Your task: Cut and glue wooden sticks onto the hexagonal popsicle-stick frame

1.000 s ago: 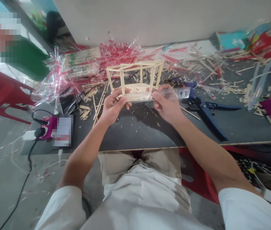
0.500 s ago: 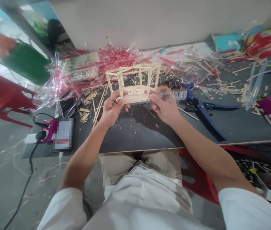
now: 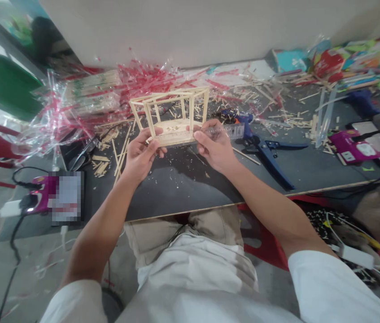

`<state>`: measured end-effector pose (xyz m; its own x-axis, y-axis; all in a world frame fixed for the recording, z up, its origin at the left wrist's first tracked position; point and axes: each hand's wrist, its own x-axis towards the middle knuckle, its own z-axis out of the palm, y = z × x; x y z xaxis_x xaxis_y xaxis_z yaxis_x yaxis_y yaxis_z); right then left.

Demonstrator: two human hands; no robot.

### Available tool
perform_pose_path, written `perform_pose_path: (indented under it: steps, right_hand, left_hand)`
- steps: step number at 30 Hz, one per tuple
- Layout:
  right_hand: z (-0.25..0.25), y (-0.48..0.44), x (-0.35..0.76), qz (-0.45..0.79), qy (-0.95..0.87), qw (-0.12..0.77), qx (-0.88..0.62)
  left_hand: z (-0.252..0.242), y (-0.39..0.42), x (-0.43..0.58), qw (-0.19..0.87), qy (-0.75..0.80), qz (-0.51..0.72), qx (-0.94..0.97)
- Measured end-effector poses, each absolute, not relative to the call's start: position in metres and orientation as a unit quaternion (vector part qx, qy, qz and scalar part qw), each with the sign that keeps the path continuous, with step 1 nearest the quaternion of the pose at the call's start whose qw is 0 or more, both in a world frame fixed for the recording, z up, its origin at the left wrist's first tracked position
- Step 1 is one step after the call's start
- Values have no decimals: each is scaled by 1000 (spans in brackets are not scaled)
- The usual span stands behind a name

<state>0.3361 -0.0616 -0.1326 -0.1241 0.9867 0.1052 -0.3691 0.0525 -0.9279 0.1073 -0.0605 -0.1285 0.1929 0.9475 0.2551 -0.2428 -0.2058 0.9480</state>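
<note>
- At a dark, cluttered surface (image 3: 176,195), seen from the head camera, a stick frame (image 3: 180,125) is held up between two bare hands.
- The left hand (image 3: 141,152) clamps its fingers on the near left corner; those of the right hand (image 3: 217,146) pinch a clear ruler (image 3: 237,131) along the near edge.
- The view has swung rightward, yet both grips stay put, suggesting work paused at the same stage.

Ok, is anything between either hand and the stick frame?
Nothing visible separates the left hand from the stick frame, whose left end it grips. Along the near edge, the clear ruler seems to lie between the frame and the right hand.
</note>
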Motion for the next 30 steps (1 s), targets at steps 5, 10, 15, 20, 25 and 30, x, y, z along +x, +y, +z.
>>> perform_pose_path:
  steps: [5, 10, 15, 20, 25, 30]
  right_hand:
    - [-135, -61, 337, 595, -458, 575, -326]
    - [-136, -60, 336, 591, -458, 579, -325]
    - [-135, -60, 336, 589, -458, 577, -331]
    - [-136, -59, 336, 589, -464, 576, -327]
    - [-139, -58, 337, 585, -467, 579, -324]
    - [-140, -58, 337, 586, -469, 578, -320]
  left_hand:
    - [-129, -60, 108, 545, 318, 552, 545]
    - [-129, -60, 109, 550, 316, 557, 536]
    - [-127, -61, 109, 554, 316, 555, 534]
    - [-128, -60, 109, 551, 325, 554, 533]
    - [-130, -60, 108, 547, 320, 547, 546]
    - [-130, -60, 107, 550, 316, 551, 542]
